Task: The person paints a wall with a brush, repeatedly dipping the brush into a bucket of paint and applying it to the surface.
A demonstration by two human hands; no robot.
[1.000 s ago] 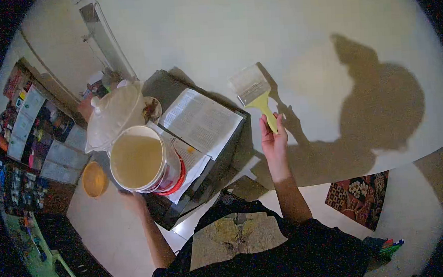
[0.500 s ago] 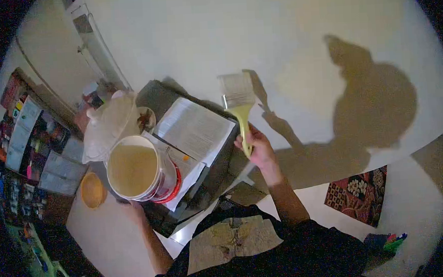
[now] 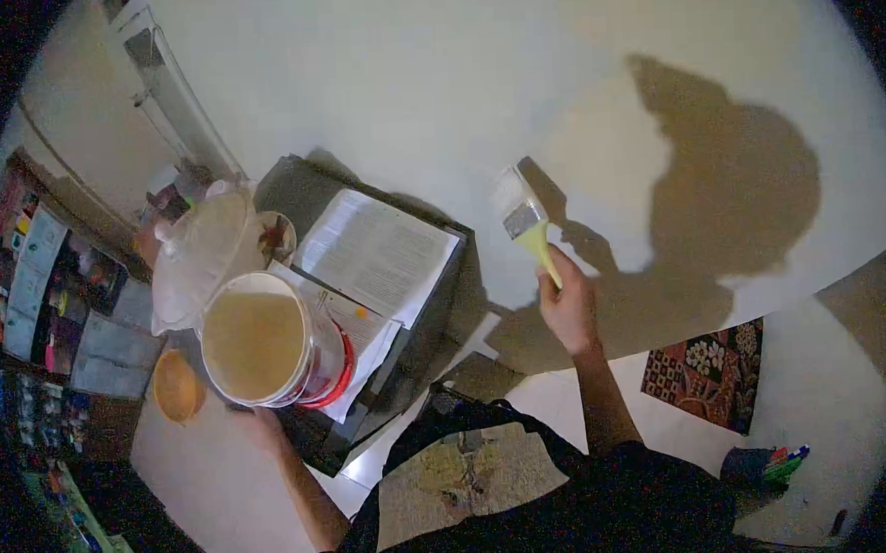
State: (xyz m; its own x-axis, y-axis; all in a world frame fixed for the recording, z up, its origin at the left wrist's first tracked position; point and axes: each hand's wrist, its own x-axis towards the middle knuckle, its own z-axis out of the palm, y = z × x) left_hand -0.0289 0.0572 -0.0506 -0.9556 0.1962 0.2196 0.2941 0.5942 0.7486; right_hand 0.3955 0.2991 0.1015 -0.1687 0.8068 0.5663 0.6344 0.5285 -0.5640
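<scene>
My right hand [image 3: 568, 300] is closed round the pale yellow handle of a wide paintbrush [image 3: 525, 217]. Its light bristles point up and left, close against the pale wall [image 3: 382, 69]; I cannot tell whether they touch. At the lower left, my left hand [image 3: 259, 426] holds a white paint bucket [image 3: 322, 348] from below, its fingers mostly hidden. The bucket tilts towards me and shows cream-coloured paint [image 3: 254, 344] inside. A red band runs round its lower part.
Behind the bucket, printed papers [image 3: 377, 255] lie on a dark box-like stand [image 3: 283, 185]. A whitish covered container [image 3: 196, 254] and an orange bowl [image 3: 178, 385] are on the left. A patterned mat [image 3: 707, 373] and a cup of pens [image 3: 759, 468] are at the lower right.
My right hand has moved right and slightly down with the paintbrush, which now leans left. The bucket appears slightly further left in view, still in my left hand.
</scene>
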